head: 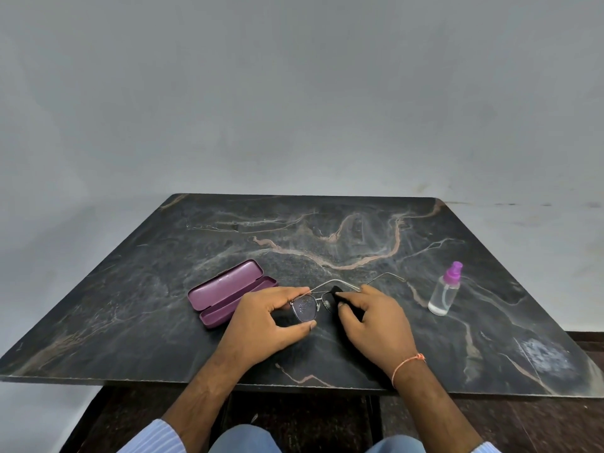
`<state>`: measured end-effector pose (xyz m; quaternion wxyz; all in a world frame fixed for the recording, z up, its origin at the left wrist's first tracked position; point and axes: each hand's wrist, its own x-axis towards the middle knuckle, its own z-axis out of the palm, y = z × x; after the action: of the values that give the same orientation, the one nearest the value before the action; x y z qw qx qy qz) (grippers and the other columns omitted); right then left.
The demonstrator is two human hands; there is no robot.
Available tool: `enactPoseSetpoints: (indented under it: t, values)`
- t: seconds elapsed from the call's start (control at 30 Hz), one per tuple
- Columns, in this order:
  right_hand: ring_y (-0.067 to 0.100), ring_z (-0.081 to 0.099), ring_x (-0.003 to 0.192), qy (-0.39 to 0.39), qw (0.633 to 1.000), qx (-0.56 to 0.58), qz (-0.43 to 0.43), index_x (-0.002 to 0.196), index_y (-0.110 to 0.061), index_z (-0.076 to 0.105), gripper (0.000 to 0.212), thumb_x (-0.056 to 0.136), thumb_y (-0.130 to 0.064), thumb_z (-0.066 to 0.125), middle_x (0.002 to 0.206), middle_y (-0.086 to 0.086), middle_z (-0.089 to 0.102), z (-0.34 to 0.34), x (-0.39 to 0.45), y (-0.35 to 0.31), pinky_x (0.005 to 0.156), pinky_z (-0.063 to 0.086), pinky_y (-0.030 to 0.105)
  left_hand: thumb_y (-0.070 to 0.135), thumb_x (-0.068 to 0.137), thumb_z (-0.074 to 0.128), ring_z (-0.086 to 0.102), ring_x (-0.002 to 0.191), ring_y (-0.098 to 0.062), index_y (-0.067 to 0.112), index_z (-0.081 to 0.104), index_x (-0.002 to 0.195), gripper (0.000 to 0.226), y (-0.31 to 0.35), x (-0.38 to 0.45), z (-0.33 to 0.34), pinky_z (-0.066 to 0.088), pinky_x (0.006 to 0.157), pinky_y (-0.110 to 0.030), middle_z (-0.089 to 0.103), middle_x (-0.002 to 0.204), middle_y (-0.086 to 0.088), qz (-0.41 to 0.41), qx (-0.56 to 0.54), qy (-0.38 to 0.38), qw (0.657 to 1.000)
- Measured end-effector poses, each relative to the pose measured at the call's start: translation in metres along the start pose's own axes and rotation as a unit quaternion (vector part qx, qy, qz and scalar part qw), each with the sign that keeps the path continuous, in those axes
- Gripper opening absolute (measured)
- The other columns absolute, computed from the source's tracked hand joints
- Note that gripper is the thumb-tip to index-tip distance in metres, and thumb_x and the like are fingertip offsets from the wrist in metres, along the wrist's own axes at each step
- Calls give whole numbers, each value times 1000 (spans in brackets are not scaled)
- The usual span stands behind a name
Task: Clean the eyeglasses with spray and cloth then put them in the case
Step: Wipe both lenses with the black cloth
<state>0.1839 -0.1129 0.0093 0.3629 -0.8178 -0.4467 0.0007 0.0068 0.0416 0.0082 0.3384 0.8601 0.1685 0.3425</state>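
- Sleeves (153, 436) in pale blue stripe are cut off by the bottom edge; both forearms cross the near edge of the dark marble table (130, 338).
- Bare stone lies open on the outer side of each hand and, widest, beyond them toward the far edge.
- Left hand (261, 325) curls round the eyeglasses (307, 307), thumb under and fingers over the droplet-speckled lens, both temples spread away from the person.
- Right hand (376, 322), a thread band at its wrist, pinches a black cloth (336, 297) against the other lens; that lens is mostly hidden, and the cloth's edges are hard to tell from the dark stone.
- Just beyond the left hand, the purple case (228, 294) lies open, its near end hidden behind the knuckles.
- Well right of the right hand stands the spray bottle (445, 291), upright, away from the table's right edge.
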Motion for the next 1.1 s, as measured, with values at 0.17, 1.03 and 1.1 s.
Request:
enactPoseSetpoints:
  t: [0.17, 1.03, 1.1]
  values:
    - [5, 65, 81, -13, 998, 62, -26, 113, -43, 81, 26, 93, -38, 64, 83, -12, 66, -2, -3, -1, 72, 55, 33, 29, 75, 101, 72, 118, 12, 28, 81, 131, 59, 0, 0, 0, 54, 104, -12, 79, 125, 22, 8, 5, -4, 1000]
    - [18, 66, 85, -2, 999, -53, -13, 106, -28, 82, 18, 97, -32, 67, 80, -6, 63, 1, 4, 8, 73, 48, 36, 34, 77, 99, 70, 118, 15, 30, 80, 132, 58, 4, -3, -2, 55, 106, -14, 77, 125, 26, 3, 22, 1, 1000]
    - [13, 67, 86, -6, 999, -37, -19, 109, -33, 82, 18, 95, -31, 71, 81, -13, 62, 1, 2, 5, 74, 48, 31, 34, 77, 99, 69, 118, 15, 30, 80, 132, 58, 4, -3, -2, 54, 106, -13, 77, 126, 26, 4, 24, 3, 1000]
